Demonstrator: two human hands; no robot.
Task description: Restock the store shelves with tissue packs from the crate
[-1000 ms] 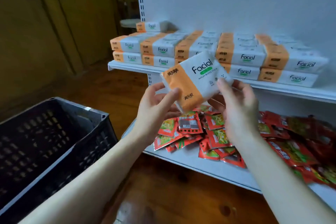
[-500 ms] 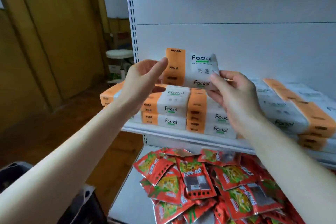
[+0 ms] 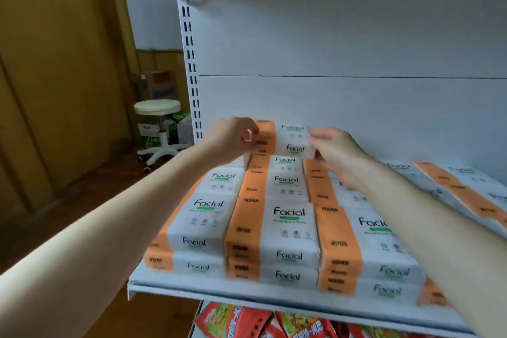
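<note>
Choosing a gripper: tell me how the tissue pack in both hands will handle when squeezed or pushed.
The tissue pack probably squashes easily: its wrap looks pillowy. Likely light: left hand and right hand hold it by its ends. Flat-sided like the stacked packs, so unlikely to roll.

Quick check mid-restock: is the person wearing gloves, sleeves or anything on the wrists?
No gloves: the left hand and right hand are bare. The left forearm and right forearm are bare too, with no sleeve, watch or band in view. A small pale glint by the left hand's fingers is too blurred to identify.
</note>
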